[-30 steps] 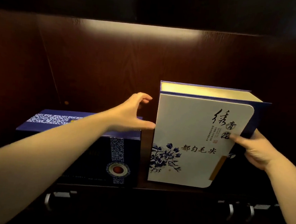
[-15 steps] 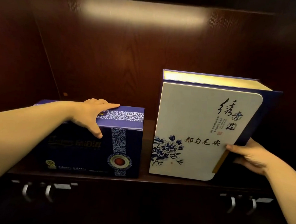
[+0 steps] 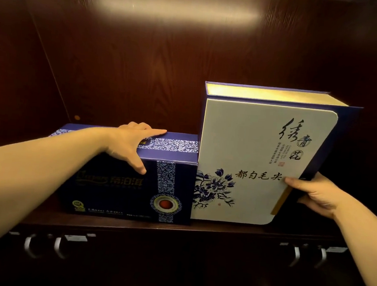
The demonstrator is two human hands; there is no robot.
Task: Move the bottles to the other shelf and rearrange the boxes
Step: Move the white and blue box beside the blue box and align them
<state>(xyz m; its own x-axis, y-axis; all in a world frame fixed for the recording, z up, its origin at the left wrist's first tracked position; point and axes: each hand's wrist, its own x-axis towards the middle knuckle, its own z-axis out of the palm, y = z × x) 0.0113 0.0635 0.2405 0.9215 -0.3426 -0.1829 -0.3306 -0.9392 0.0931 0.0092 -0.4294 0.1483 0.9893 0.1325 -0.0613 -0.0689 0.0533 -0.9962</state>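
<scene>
Your left hand [image 3: 129, 145] lies flat on the low blue box [image 3: 124, 183], fingers straight on its patterned lid, thumb down the front. Your right hand [image 3: 313, 196] grips the edge of the upright white box [image 3: 249, 158], which has blue flowers and reads 都匀毛尖. The boxes touch on the shelf [image 3: 177, 228].

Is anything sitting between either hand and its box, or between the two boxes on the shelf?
Nothing visible. The left hand rests on the dark blue box, the right hand grips the white box by its right edge, and no gap shows between the boxes.
</scene>
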